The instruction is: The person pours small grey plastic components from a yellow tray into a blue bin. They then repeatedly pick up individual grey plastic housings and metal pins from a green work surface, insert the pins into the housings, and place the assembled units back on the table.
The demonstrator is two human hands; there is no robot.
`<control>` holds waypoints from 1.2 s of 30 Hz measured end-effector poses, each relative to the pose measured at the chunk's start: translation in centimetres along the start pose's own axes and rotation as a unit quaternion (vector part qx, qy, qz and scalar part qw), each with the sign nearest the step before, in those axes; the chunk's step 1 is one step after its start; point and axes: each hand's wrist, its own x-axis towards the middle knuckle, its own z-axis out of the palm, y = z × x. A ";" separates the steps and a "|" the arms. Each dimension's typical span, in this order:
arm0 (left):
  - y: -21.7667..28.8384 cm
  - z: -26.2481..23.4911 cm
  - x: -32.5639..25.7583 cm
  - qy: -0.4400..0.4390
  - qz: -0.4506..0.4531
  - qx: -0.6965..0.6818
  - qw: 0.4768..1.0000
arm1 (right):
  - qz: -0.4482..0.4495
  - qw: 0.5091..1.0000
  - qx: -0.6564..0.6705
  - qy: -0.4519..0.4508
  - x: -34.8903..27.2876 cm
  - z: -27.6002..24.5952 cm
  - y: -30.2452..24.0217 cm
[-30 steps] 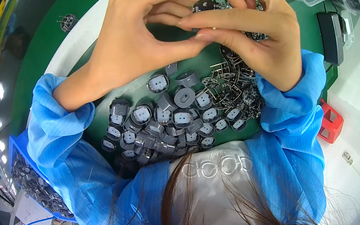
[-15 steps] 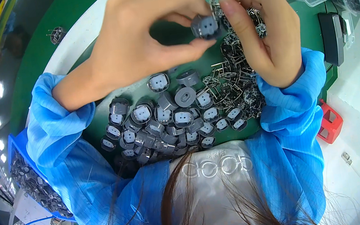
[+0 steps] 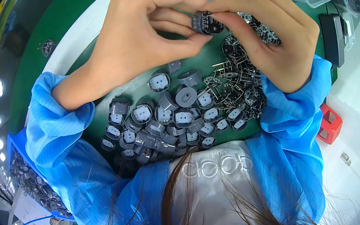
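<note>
A grey round housing sits between the thumb and fingers of my left hand. A round black circuit board lies against its face, which it covers. My right hand pinches at the board's upper edge with thumb and forefinger. Below my hands is a pile of similar grey housings, many showing pale blue-grey inner faces with small holes. Beside it, under my right hand, lies a heap of round circuit boards with metal pins.
A clear plastic bin of pinned parts stands at the far right, near a black box. A red plastic holder lies at right. A blue bin of grey parts is at left. One board rests on the green belt.
My right hand has brought the circuit board against the housing, whose pale face was visible before. The housing has turned in my left hand. The lone board on the belt has shifted left and nearer.
</note>
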 end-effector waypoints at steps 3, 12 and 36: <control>-0.3 -0.1 -0.1 -0.009 -0.026 -0.024 0.999 | 0.007 1.000 -0.008 -0.014 -0.2 0.2 -0.1; -0.6 -0.4 0.2 -0.041 -0.047 -0.075 0.995 | -0.014 1.000 -0.001 0.012 -0.7 0.7 0.8; 0.3 -3.7 3.2 -0.021 -0.099 -0.039 0.994 | 0.209 0.965 0.158 0.017 -0.8 2.7 1.9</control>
